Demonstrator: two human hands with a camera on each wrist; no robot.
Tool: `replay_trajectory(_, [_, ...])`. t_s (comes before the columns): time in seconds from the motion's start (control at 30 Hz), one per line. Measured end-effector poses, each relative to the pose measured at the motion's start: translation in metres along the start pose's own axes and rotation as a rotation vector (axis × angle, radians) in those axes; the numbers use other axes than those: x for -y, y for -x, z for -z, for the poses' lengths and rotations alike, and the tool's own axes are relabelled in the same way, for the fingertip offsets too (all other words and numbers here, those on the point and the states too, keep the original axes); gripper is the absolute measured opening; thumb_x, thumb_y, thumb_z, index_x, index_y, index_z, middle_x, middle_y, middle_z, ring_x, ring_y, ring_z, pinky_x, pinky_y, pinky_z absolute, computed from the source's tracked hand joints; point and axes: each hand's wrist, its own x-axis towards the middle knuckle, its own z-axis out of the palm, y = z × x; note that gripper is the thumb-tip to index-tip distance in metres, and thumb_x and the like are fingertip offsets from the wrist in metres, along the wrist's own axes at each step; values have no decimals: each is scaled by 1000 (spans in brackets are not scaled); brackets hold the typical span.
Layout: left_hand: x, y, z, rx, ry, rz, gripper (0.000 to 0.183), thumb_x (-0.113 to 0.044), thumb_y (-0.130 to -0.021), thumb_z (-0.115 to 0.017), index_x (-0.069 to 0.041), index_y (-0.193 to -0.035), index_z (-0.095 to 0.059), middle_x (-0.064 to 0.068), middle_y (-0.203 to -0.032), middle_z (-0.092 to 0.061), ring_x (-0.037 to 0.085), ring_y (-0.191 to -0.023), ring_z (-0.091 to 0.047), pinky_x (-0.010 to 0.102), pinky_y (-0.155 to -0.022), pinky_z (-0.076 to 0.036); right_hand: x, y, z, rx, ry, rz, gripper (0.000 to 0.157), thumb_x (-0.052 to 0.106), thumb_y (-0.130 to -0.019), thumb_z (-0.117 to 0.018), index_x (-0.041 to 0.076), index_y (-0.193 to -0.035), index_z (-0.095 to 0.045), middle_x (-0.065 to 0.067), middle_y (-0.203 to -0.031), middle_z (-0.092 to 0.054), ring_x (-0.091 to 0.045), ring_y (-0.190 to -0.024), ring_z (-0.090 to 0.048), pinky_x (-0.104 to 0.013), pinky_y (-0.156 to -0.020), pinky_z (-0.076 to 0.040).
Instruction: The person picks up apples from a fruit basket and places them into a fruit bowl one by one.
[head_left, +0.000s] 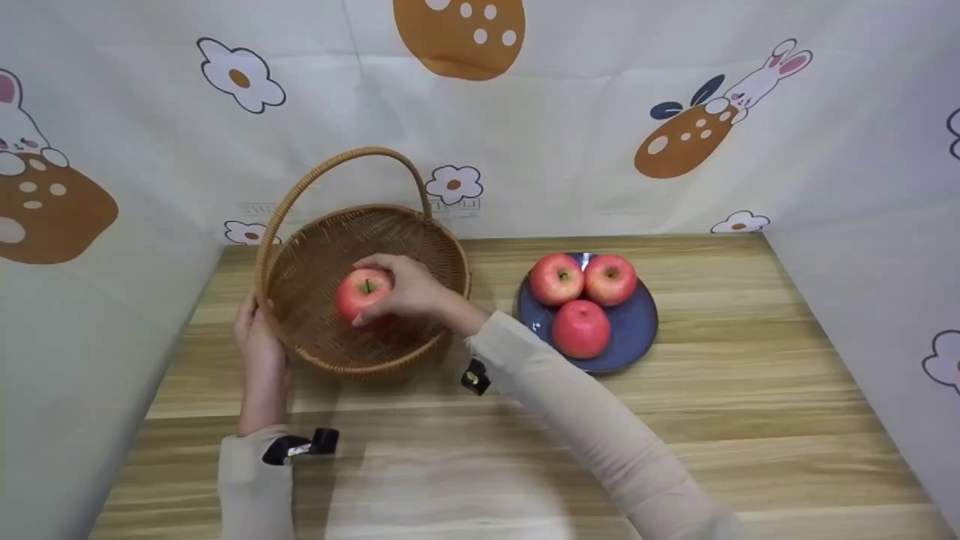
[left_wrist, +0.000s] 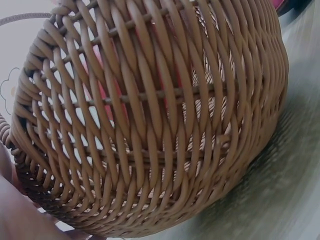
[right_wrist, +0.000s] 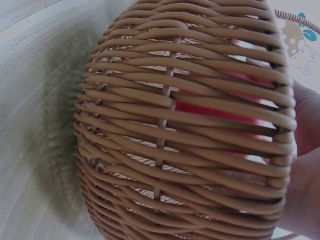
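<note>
A round wicker basket [head_left: 307,240] with a tall arched handle stands at the left of the table. My left hand [head_left: 261,341] grips its left side near the handle's base; in the left wrist view the fingers [left_wrist: 25,215] lie against the woven wall. Inside the basket, my right hand [head_left: 409,289] holds a red apple [head_left: 358,291], thumb and fingers round its right side, stem up. More red shows just below that apple. Through the weave in the right wrist view, a red patch [right_wrist: 215,107] is partly hidden by the canes.
Right of the basket, a dark blue plate [head_left: 634,330] bears three red apples [head_left: 581,328]. The right forearm passes close to the plate's front left edge. A patterned cloth [head_left: 555,150] encloses the back and sides of the wood-grain table [head_left: 735,390].
</note>
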Motion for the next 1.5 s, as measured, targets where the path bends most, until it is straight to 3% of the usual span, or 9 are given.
replay_trajectory(0.13, [0,2,-1,-25,36,5,50,-3,-110,-32,1,-160,-40,5,-134,-59,17,-118,-57,27,-102,-50,0,4,1,-26,-9,-12,78,16,-72,-97,8,-143,-65,-10,-136,-68,-18,-120,-60,-25,-101,-45])
replay_trajectory(0.43, [0,1,0,-45,59,-3,45,-5,-111,-38,1,-154,-49,-1,-121,-65,17,-114,-58,27,-97,-51,-1,12,5,-63,-66,-3,79,15,-70,-98,9,-142,-66,-9,-131,-70,-16,-114,-61,-27,-98,-48])
replay_trajectory(0.73, [0,2,0,-49,103,10,44,-3,-110,-38,1,-151,-52,-1,-118,-66,15,-109,-60,24,-93,-54,-1,18,6,-78,-61,1,80,15,-70,-98,11,-142,-65,-9,-132,-70,-18,-117,-62,-30,-101,-48])
replay_trajectory(0.97, [1,3,0,-23,14,-1,46,-9,-113,-34,-4,-156,-48,4,-135,-58,19,-124,-54,31,-105,-46,2,25,8,-97,-45,18,81,16,-69,-98,11,-143,-65,-9,-133,-70,-20,-119,-61,-31,-102,-48])
replay_trajectory(1.23, [0,2,-3,-32,-39,37,49,-17,-115,-32,-6,-162,-39,16,-158,-44,27,-139,-46,41,-121,-38,7,34,10,-107,-26,37,79,18,-69,-99,14,-142,-66,-6,-134,-70,-19,-122,-60,-32,-104,-46])
replay_trajectory(1.5, [1,1,-3,-31,-48,39,50,-14,-114,-31,-6,-163,-39,16,-160,-42,26,-139,-45,41,-121,-37,9,43,12,-129,-49,50,80,15,-68,-100,15,-141,-67,-7,-135,-70,-20,-123,-61,-32,-105,-47])
